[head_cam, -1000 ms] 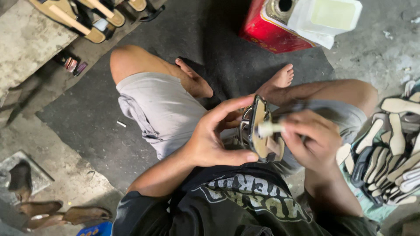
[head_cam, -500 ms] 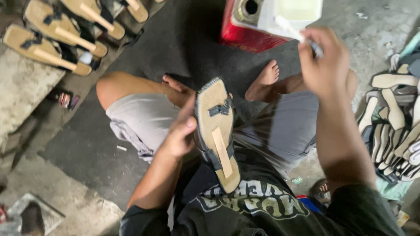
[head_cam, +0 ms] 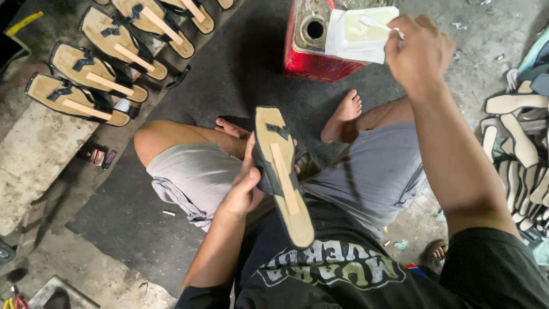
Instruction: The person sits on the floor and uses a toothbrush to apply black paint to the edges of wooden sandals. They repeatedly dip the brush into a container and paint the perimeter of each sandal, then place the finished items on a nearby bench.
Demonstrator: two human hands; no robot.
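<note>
Left hand (head_cam: 243,191) grips sandal sole (head_cam: 283,171) by its edge over the lap, long axis running away from the body. Right hand (head_cam: 417,51), up and far right of it, pinches white applicator (head_cam: 377,24) over glue tray (head_cam: 357,35).

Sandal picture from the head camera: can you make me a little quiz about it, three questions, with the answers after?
1. Which hand holds the tan sandal above the lap?
2. True or false: the right hand is holding a white stick in the tray of pale glue.
3. What does that tray sit on: A) a red can, B) a blue bucket, C) a wooden stool?

Key
1. The left hand.
2. True.
3. A.
</note>
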